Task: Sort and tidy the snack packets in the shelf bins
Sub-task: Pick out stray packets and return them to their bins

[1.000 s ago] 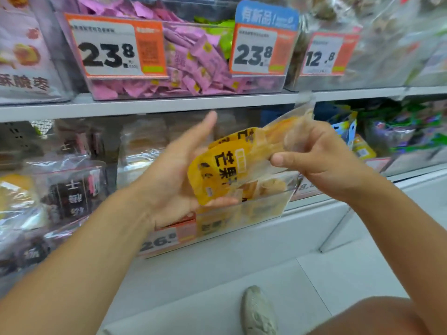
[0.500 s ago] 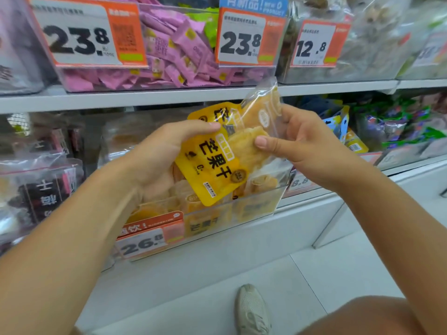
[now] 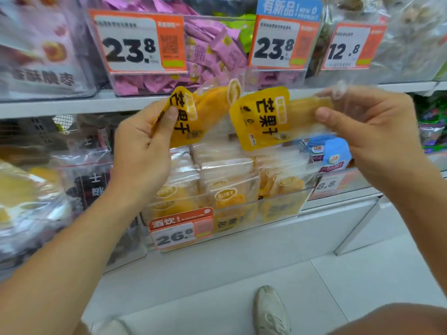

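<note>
Left bags blurred; right packet's clear end smeared.

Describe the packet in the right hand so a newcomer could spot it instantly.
Start at the white shelf edge under the pink-packet bin. Just below it, the hands hold two yellow mango packets; the right hand pinches the right-hand packet. Unlike the crumpled left one, it hangs flat, its black characters fully readable.

Two bare forearms reach in from the lower corners, with no sleeves, watch or rings showing. The left hand and right hand have short, plain nails. Below, one foot wears a pale grey-white sneaker with stitched panels, and a bare knee shows beside it
</note>
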Demonstrator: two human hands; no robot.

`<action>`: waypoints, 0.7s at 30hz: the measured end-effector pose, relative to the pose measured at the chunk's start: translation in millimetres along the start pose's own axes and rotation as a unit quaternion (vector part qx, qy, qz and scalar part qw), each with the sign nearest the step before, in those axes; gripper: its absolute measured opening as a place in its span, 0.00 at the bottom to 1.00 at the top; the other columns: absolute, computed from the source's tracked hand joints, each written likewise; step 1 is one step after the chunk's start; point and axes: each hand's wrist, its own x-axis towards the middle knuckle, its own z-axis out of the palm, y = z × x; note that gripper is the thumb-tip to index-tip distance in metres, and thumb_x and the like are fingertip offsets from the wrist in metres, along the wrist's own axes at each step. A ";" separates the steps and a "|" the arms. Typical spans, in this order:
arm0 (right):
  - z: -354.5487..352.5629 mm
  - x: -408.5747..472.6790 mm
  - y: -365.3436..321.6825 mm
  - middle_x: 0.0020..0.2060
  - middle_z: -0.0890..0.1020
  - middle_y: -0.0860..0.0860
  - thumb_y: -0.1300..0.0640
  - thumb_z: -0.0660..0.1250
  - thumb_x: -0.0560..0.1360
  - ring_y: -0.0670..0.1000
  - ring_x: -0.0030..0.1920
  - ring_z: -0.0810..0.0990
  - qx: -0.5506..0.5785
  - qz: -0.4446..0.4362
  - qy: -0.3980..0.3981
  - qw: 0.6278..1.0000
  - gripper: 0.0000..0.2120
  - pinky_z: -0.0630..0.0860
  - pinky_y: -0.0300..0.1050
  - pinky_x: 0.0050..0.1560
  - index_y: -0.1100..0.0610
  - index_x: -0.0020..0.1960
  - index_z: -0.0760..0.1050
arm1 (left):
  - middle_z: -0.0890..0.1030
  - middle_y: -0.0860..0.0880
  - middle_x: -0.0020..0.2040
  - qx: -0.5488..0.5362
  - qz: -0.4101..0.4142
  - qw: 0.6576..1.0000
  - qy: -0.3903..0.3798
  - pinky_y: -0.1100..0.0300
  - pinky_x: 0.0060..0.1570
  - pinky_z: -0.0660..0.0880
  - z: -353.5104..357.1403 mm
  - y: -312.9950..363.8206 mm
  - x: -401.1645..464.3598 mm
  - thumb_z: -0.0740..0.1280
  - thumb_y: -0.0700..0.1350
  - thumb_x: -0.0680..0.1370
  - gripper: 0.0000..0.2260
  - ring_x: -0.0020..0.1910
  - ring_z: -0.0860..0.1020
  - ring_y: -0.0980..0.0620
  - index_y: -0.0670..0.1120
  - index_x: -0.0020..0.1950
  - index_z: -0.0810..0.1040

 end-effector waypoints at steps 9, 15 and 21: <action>53.8 12.4 -15.4 0.47 0.84 0.37 0.61 0.75 0.73 0.34 0.53 0.81 -0.220 -0.025 -0.200 0.954 0.14 0.75 0.34 0.60 0.50 0.56 0.83 | 0.86 0.54 0.53 -0.021 -0.082 0.994 0.066 0.45 0.60 0.78 -23.5 -17.4 -6.2 0.60 0.48 0.85 0.13 0.55 0.84 0.48 0.59 0.54 0.84; 65.0 20.8 -19.2 0.48 0.86 0.41 0.58 0.76 0.72 0.38 0.53 0.81 -0.323 0.005 -0.300 0.898 0.12 0.76 0.40 0.59 0.48 0.54 0.85 | 0.86 0.55 0.52 -0.021 -0.090 0.995 0.033 0.49 0.59 0.79 -19.4 -13.7 -8.6 0.59 0.46 0.85 0.12 0.54 0.84 0.52 0.57 0.54 0.81; 92.9 26.7 -9.3 0.49 0.86 0.43 0.55 0.74 0.75 0.47 0.53 0.82 -0.380 0.066 -0.371 0.845 0.11 0.78 0.50 0.59 0.44 0.55 0.84 | 0.86 0.54 0.51 -0.004 -0.073 0.997 0.007 0.47 0.60 0.79 -14.9 -14.6 -11.1 0.59 0.46 0.85 0.13 0.53 0.84 0.51 0.61 0.52 0.81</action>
